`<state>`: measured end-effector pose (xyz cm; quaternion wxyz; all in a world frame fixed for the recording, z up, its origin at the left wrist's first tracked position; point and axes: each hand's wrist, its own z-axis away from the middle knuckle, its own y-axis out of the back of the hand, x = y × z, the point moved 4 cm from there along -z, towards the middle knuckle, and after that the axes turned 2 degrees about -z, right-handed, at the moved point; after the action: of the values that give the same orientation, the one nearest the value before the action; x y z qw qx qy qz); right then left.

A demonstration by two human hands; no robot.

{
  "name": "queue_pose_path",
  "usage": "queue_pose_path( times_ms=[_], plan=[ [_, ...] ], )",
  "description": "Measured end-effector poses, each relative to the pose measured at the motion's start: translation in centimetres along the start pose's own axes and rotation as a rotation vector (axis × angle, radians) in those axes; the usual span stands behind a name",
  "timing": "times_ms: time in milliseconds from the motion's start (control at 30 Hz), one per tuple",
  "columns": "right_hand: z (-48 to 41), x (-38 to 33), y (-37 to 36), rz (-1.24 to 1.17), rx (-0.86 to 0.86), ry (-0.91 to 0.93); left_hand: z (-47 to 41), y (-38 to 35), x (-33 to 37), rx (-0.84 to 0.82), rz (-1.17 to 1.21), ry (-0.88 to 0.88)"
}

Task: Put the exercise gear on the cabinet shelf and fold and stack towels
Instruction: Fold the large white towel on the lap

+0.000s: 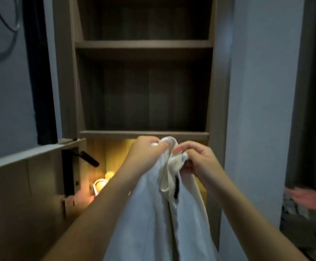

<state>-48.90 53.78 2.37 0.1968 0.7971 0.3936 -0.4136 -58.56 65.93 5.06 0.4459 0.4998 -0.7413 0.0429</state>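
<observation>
Towel: a white towel (147, 213) hangs in long folds from both hands. It is held up in the air in front of the cabinet, with its top edge bunched between the hands. A dark strip shows inside one fold.
Left hand: the left hand (149, 149) has its fingers curled tight, pinching the towel's upper edge.
Right hand: the right hand (196, 159) is just beside the left, with fingers and thumb closed round a corner of the same edge.
Door: a wood-toned door (21, 185) stands swung open at the left, with a black handle (88, 157) near its edge.
Lit compartment: behind the hands, under the lower shelf board, a compartment (114, 153) glows warm yellow. Pale rounded things lie in it, too blurred to name.
Cabinet: a tall, narrow cabinet (217, 91) of grey-brown wood has shelf boards (144, 44) across it. The bays above the lit one are dark, their back panels in shadow.
Room: dim. A blue-grey wall (257, 91) is at the right with a dark curtain (313, 91) beyond it, and a looped cable (12, 25) hangs on the left wall.
</observation>
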Motion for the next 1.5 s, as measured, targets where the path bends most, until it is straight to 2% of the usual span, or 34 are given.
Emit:
queue_pose_path(
  times_ms=[167, 267, 367, 500, 633, 700, 767, 867, 967, 1033, 1133, 1233, 1367, 1500],
  plan=[
    [5.7, 12.3, 1.2, 0.005, 0.079, -0.323, 4.6, -6.9, -11.4, -0.119, -0.095, 0.233],
    [9.1, 18.5, 1.7, 0.021, 0.102, -0.507, 8.1, -10.3, -17.1, -0.21, -0.066, 0.404],
    [11.9, 23.1, 2.0, 0.053, 0.104, -0.631, 11.5, -12.9, -21.5, -0.264, -0.048, 0.595],
    [14.4, 26.9, 2.0, 0.075, 0.139, -0.738, 14.2, -14.9, -24.5, -0.277, 0.098, 0.728],
    [15.5, 28.3, 1.9, 0.003, 0.167, -0.774, 15.2, -15.6, -25.4, -0.266, 0.193, 0.801],
    [15.7, 28.0, 1.9, -0.135, 0.105, -0.758, 15.2, -15.5, -25.3, -0.242, 0.212, 0.798],
    [15.9, 27.5, 2.0, -0.174, -0.009, -0.717, 15.0, -14.8, -25.1, -0.214, 0.181, 0.757],
    [16.1, 26.8, 2.2, 0.047, -0.081, -0.638, 15.3, -13.4, -24.9, -0.317, 0.158, 0.667],
    [15.5, 26.4, 2.5, 0.306, -0.05, -0.604, 16.6, -11.9, -25.3, -0.46, 0.231, 0.732],
    [14.8, 26.1, 2.7, 0.487, -0.039, -0.534, 17.0, -10.5, -25.8, -0.426, 0.139, 0.726],
    [14.1, 25.0, 2.5, 0.709, -0.05, -0.393, 17.3, -9.2, -25.9, -0.235, 0.046, 0.651],
    [13.9, 23.7, 2.2, 0.784, -0.121, -0.218, 17.6, -9.2, -25.4, -0.056, 0.038, 0.647],
    [14.6, 23.4, 2.1, 0.769, -0.22, -0.21, 17.7, -9.9, -24.6, 0.063, -0.02, 0.667],
    [14.9, 24.1, 3.0, 0.838, -0.335, -0.265, 17.6, -9.0, -24.1, 0.253, 0.062, 0.68]
  ],
)
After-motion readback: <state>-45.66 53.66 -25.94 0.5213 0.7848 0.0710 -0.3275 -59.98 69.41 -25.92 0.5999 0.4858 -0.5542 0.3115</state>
